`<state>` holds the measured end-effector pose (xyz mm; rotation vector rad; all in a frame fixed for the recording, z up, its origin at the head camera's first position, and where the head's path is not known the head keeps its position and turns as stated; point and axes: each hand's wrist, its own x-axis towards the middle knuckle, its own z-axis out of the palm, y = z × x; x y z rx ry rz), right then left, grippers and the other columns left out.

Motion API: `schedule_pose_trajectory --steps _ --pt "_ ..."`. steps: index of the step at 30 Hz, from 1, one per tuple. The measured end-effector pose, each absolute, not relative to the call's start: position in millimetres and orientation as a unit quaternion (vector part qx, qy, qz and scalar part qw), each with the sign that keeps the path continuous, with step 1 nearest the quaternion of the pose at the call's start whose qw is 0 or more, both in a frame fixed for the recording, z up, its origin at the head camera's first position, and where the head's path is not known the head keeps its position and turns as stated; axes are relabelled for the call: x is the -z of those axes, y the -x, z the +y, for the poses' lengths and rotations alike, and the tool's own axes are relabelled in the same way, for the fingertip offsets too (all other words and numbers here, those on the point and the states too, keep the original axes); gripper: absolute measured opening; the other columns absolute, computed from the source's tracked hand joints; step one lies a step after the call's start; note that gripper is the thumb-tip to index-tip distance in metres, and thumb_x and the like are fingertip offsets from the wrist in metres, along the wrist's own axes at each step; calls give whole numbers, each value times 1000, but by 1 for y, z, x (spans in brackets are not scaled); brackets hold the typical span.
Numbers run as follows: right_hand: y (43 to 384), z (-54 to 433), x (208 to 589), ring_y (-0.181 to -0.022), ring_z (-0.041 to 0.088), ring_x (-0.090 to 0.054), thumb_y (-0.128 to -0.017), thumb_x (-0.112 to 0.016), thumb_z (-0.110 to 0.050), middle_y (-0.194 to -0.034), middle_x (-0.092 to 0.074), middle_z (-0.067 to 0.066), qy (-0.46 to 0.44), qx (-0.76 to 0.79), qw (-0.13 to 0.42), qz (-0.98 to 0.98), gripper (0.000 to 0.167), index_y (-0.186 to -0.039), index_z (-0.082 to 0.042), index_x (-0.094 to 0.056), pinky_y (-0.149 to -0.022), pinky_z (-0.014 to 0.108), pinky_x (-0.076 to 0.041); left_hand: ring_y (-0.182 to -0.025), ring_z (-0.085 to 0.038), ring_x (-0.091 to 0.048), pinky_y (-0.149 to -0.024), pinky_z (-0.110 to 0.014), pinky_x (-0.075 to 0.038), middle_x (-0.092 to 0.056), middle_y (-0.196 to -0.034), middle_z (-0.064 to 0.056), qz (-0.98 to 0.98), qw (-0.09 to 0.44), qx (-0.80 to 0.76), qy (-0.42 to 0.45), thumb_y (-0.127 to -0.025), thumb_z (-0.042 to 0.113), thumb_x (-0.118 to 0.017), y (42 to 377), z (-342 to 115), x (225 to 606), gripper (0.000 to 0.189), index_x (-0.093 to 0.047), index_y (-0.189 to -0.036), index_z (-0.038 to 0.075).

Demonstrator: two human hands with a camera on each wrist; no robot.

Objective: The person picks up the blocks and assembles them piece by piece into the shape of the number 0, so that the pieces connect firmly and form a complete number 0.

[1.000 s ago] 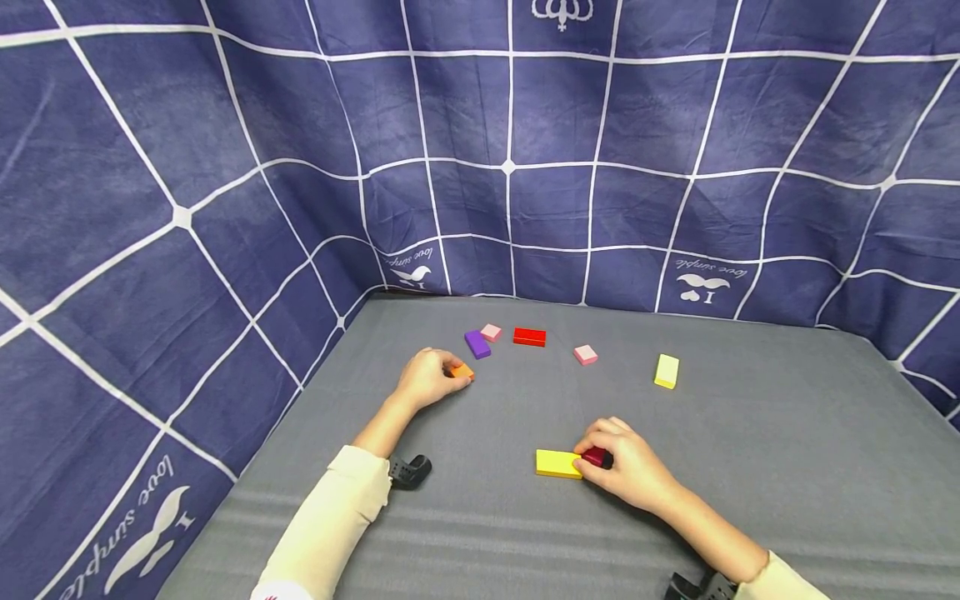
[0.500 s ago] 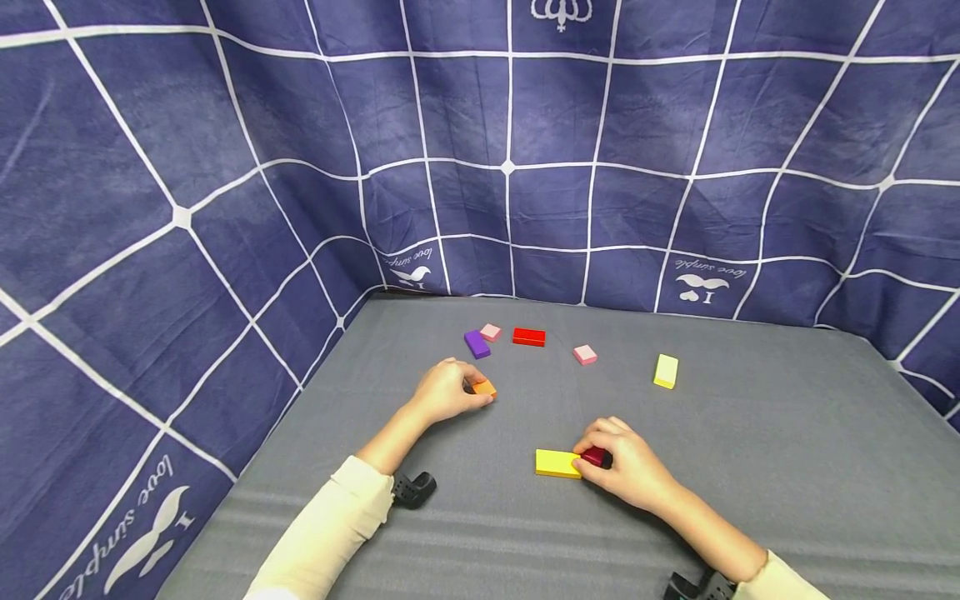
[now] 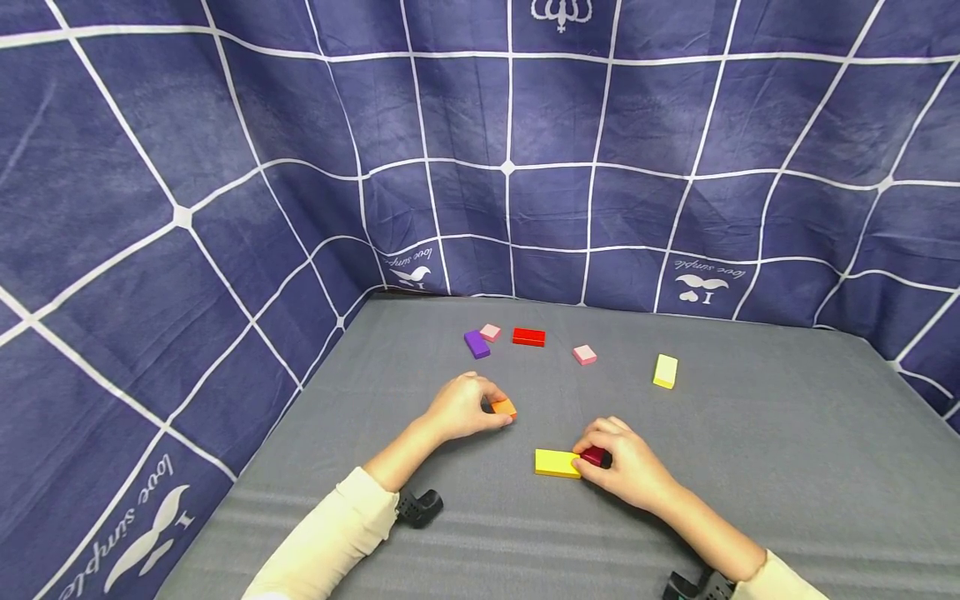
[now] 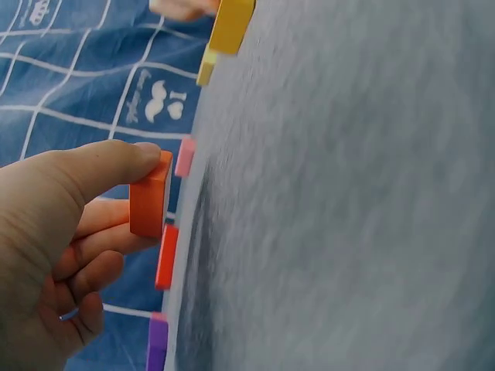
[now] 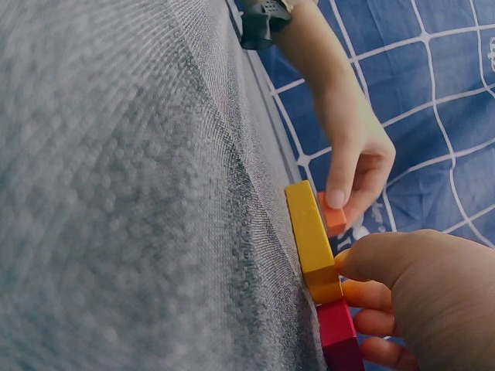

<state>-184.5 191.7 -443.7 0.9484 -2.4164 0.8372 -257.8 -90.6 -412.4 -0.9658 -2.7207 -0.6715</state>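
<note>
My left hand pinches a small orange block between thumb and fingers, just over the table left of centre. My right hand rests low on the table, its thumb and fingertips holding the right end of a long yellow block. A dark red block sits end to end with the yellow one, partly hidden under the right palm in the head view. In the right wrist view the left hand's orange block shows just beyond the yellow block.
Toward the back of the grey table lie a purple block, a pink block beside it, a red block, another pink block and a pale yellow block. A blue gridded curtain borders the table behind and left.
The left hand has moved right and nearer with the orange block, toward the yellow block. The right hand and the other blocks have stayed in place.
</note>
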Motion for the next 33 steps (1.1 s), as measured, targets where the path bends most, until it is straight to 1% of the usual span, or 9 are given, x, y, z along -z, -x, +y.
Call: schedule_pose_trajectory --steps 6,12,21,24,30,33 --pt "185 192 443 -80 6 -50 -74 -80 -10 -83 -59 -15 -340 -301 203 -868 14 -80 -20 -71 -68 18 -38 -80 -9 -56 -67 -24 -45 -71 -84 9 -909 78 223 344 -77 35 -81 250 -83 412 28 -78 -95 13" --pt "185 191 443 -80 6 -50 -74 -80 -11 -83 -59 -16 -340 -300 202 -868 14 -80 -20 -71 -68 19 -39 -79 -7 -55 -65 -22 -44 -70 -83 11 -904 78 212 362 -76 36 -82 242 -76 415 27 -78 -95 16" --pt "185 193 444 -80 6 -50 -79 -77 -18 -83 -59 -16 -341 -298 199 -869 5 -80 -19 -72 -68 20 -39 -78 -7 -54 -67 -23 -44 -67 -80 12 -900 77 187 386 -76 36 -81 232 -68 417 24 -77 -93 18" --pt "185 193 444 -80 6 -51 -79 -77 -19 -83 -58 -16 -340 -298 199 -869 5 -80 -20 -72 -69 20 -40 -77 -7 -54 -67 -24 -44 -67 -81 12 -903 80 178 384 -76 37 -81 229 -67 418 26 -77 -93 18" --pt "184 193 443 -81 7 -51 -75 -79 -12 -83 -59 -15 -336 -296 198 -872 12 -80 -20 -72 -68 21 -40 -73 -4 -49 -65 -21 -41 -65 -78 14 -904 83 181 378 -76 39 -82 226 -66 423 25 -76 -90 19" --pt "184 192 442 -81 6 -50 -74 -80 -11 -83 -59 -15 -333 -293 198 -874 13 -80 -20 -72 -68 22 -41 -72 -4 -48 -64 -20 -40 -64 -78 13 -904 82 188 374 -75 38 -82 225 -67 424 25 -75 -89 19"
